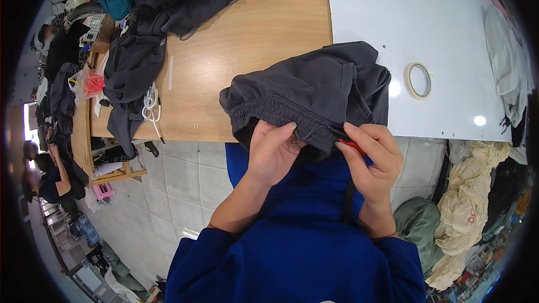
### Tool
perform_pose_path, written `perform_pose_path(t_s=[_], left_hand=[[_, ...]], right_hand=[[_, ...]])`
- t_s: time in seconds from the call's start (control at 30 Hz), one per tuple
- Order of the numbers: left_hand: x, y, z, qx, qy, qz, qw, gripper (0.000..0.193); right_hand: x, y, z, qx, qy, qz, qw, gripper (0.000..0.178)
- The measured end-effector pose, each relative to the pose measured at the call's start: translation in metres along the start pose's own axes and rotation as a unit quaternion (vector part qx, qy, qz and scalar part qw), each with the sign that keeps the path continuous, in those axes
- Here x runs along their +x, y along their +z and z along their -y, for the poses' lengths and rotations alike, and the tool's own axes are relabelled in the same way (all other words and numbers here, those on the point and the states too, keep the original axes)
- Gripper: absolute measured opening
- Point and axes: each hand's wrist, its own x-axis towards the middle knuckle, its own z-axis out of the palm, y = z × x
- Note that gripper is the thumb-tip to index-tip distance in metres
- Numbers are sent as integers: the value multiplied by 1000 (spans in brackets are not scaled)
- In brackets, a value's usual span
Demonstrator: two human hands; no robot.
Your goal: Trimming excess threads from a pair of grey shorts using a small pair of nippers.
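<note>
Dark grey elastic-waist trousers (314, 81) lie bunched over the front edge of the table, with the gathered waistband toward me. My left hand (273, 154) is closed on the waistband, thumb on top and the other fingers inside the opening. Between the thumb and fingers of my right hand (373, 154) is a small pair of thread snips (352, 145), red and black. Their dark tip points left against the waistband edge, close to my left hand. Whether the blades are on a thread is too small to tell.
A wooden tabletop (275, 22) meets a white one (359, 0). A tape roll (418, 81) lies on the right. More dark grey garments (135, 62) and a white cable (150, 105) are at the left. Cream cloth (469, 202) is heaped at lower right. Other people work far left.
</note>
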Motion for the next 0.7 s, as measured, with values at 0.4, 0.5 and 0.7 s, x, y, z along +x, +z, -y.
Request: perform_pose_path(t_s=[0.4, 0.5, 0.7], left_hand=[[-1, 0, 2, -5, -7, 9, 1000, 36], [-1, 0, 2, -12, -7, 9, 1000, 34], [-2, 1, 1, -9, -7, 5, 1000, 35]], right_hand=[[-1, -2, -1, 2, 12, 17, 1000, 36], [-3, -3, -2, -6, 11, 20, 1000, 34], [-5, -4, -1, 4, 12, 29, 999, 33]])
